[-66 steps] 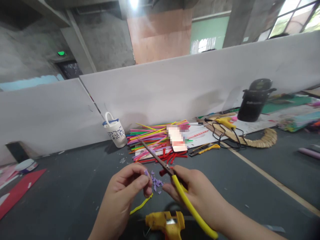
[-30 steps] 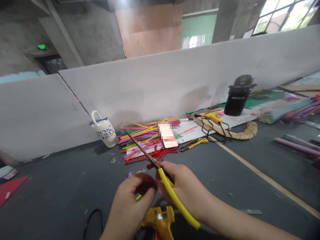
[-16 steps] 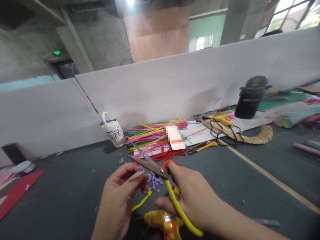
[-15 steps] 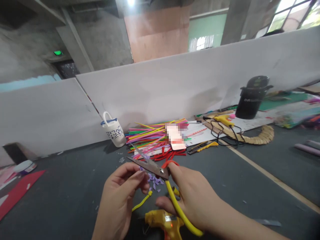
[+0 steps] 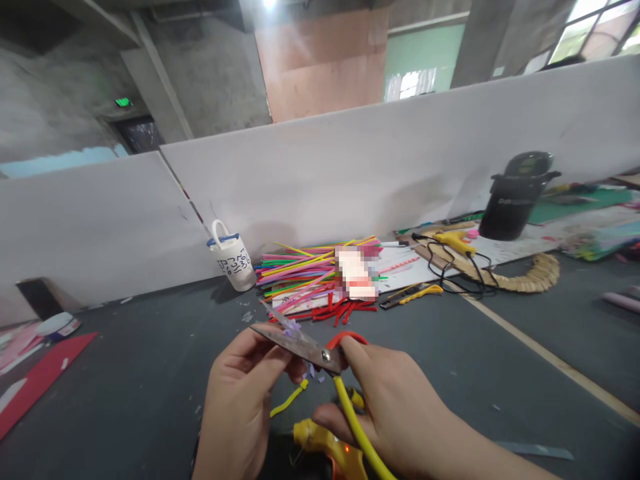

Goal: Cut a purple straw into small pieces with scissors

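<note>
With my right hand [image 5: 395, 387] gripping the spread scissors [image 5: 326, 355], I'd close slowly; blades hide my left hand's [image 5: 243, 383] fingertips; I cannot tell their hold.

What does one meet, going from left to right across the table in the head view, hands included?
Red sheet, left hand, right hand holding scissors, black lidded container, pale purple rod.

Across my dark grey tabletop [image 5: 150, 373] stands a low white partition [image 5: 320, 173]. Beyond it I see bare concrete wall [image 5: 215, 73], a reddish-brown panel [image 5: 323, 67], pale green wall [image 5: 445, 50], a green-lit exit sign [image 5: 123, 102] above a dark doorway [image 5: 141, 135], a bright ceiling lamp [image 5: 269, 3] and, upper right, a gridded window [image 5: 583, 37].
</note>
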Demonstrator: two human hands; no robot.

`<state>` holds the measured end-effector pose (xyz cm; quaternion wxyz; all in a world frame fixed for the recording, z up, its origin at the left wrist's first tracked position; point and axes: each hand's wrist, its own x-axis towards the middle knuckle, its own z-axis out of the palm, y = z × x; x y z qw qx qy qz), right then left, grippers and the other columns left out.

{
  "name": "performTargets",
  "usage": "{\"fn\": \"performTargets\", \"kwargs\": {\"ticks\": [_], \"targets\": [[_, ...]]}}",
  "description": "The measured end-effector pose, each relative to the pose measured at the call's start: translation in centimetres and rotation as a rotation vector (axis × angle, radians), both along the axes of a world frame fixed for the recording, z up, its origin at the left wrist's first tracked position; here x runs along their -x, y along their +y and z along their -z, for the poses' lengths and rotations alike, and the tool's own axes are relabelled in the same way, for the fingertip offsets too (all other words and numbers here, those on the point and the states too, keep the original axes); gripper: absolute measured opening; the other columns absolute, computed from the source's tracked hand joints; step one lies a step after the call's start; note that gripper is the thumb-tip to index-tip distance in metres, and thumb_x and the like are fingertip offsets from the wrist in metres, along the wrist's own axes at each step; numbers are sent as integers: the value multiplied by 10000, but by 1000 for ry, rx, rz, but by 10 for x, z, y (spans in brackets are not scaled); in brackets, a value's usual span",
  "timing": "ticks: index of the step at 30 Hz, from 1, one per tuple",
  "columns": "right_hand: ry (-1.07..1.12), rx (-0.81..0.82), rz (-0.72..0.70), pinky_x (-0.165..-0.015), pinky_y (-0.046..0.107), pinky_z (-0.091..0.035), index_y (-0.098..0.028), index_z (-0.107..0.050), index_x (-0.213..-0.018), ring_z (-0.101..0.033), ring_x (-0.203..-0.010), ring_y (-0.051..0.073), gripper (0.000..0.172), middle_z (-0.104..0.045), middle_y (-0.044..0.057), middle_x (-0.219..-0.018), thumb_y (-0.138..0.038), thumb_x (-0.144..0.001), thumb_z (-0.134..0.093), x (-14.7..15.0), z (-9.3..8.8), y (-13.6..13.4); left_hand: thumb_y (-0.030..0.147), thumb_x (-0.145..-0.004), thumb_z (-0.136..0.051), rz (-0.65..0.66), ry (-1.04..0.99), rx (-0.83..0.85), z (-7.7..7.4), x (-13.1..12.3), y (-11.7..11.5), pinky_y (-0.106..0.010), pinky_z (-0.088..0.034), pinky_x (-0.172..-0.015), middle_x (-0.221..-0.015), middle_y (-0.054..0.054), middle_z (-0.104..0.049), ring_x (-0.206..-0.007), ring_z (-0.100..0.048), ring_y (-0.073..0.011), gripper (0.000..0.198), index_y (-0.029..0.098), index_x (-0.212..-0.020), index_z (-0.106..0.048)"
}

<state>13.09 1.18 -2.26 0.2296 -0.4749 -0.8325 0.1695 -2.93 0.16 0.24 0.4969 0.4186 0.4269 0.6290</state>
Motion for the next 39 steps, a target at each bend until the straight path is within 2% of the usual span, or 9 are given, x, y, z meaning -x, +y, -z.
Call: {"fn": "performTargets", "kwargs": {"ticks": [10,23,28,32,36,39], "targets": [[-37,33,5,-495,271,-284,-199,-482,-845,-585,-596,234,529,-628,38,-695,-714,-730,-444,2,1,-2,147,-713,-657,-8,13,22,-1,-2,-2,-172,-441,-527,-612,35,-655,-525,-536,-82,54,187,-699,-689],[-28,31,-3,-470,255,-228,-200,-496,-825,-564,-549,212,492,-619,31,-659,-683,-734,-478,3,1,-2,167,-707,-659,-19,67,9,-4,0,-2,-179,-448,-523,-590,21,-651,-519,-542,-91,42,172,-678,-689],[-48,75,47,-454,246,-208,-203,-501,-768,-536,-511,191,432,-608,23,-615,-634,-757,-488,2,-1,1,154,-702,-664,-31,100,16,-3,3,1,-177,-460,-554,-620,26,-662,-540,-565,-92,47,182,-730,-689],[17,138,17,-454,234,-232,-211,-488,-766,-506,-488,161,378,-586,-4,-591,-587,-801,-463,-2,-6,4,166,-691,-673,-77,117,39,-6,5,3,-185,-453,-531,-595,26,-657,-520,-571,-101,21,184,-697,-665],[-31,63,34,-486,242,-273,-218,-492,-831,-547,-561,193,417,-609,8,-680,-607,-705,-576,-2,-8,6,171,-730,-639,-31,234,1,-9,5,2,-177,-428,-520,-532,31,-606,-513,-530,-96,71,176,-662,-659],[-64,31,29,-512,262,-304,-213,-493,-845,-573,-611,223,452,-623,27,-730,-638,-704,-557,-2,-6,6,163,-743,-621,-1,235,-28,-6,6,1,-171,-424,-527,-552,42,-604,-522,-523,-89,80,195,-687,-669]]}}
